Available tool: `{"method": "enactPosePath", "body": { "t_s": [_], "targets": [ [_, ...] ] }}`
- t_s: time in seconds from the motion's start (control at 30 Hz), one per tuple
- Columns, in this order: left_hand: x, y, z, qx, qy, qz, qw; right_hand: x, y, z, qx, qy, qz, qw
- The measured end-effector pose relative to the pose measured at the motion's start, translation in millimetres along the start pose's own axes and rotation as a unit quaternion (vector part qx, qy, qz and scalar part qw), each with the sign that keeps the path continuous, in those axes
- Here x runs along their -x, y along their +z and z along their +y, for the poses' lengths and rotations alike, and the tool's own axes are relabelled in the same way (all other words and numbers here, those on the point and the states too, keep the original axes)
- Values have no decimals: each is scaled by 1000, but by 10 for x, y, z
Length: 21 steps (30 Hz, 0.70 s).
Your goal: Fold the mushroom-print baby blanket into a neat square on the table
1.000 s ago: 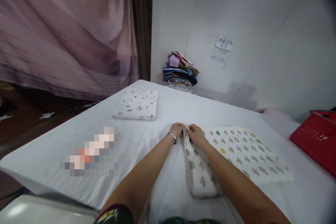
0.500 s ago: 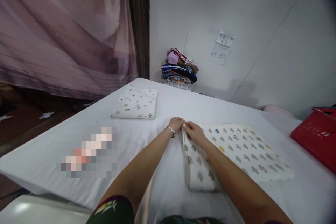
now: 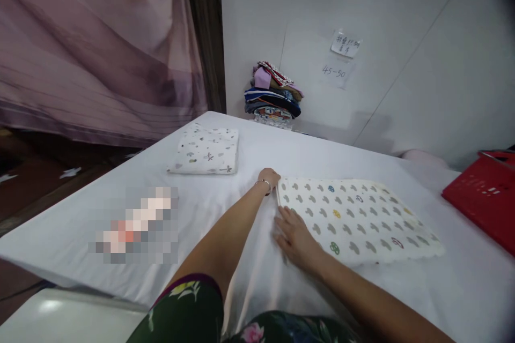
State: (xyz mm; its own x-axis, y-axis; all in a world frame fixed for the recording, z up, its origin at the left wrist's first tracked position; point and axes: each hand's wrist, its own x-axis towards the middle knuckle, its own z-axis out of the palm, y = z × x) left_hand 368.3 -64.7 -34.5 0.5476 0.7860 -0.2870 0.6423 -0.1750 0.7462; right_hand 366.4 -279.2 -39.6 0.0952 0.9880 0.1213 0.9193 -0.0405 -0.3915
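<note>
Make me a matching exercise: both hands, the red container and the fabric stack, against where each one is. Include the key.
Things
1. left hand
2. right hand
3. red container
4. stack of folded fabrics

Places
A. at the right edge of the picture
B. at the far left corner of the grey-patterned cloth
C. by the wall
D. at that cloth's left edge, nearer the camera

Pairs: 1-B, 2-D, 3-A, 4-C

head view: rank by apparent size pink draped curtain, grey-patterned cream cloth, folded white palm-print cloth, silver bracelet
Pink draped curtain
Grey-patterned cream cloth
Folded white palm-print cloth
Silver bracelet
</note>
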Motion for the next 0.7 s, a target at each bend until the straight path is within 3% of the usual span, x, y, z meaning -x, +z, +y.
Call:
{"method": "enactPosePath", "body": {
  "t_s": [0.13, 0.27, 0.37, 0.5, 0.7],
  "targets": [
    [-25, 7, 30, -26, 16, 14, 999, 411, -27, -210, 15, -38, -59, 997],
    [1, 10, 25, -29, 20, 24, 999, 542, -111, -241, 12, -92, -58, 994],
    [37, 2, 5, -9, 20, 14, 1000, 533, -95, -155, 44, -53, -14, 998],
    [97, -25, -36, 32, 18, -20, 999, 538, 21, -35, 72, -20, -14, 997],
    [360, -120, -221, 68, -9, -54, 996, 521, -93, -53, -21, 3, 22, 1000]
  ]
}}
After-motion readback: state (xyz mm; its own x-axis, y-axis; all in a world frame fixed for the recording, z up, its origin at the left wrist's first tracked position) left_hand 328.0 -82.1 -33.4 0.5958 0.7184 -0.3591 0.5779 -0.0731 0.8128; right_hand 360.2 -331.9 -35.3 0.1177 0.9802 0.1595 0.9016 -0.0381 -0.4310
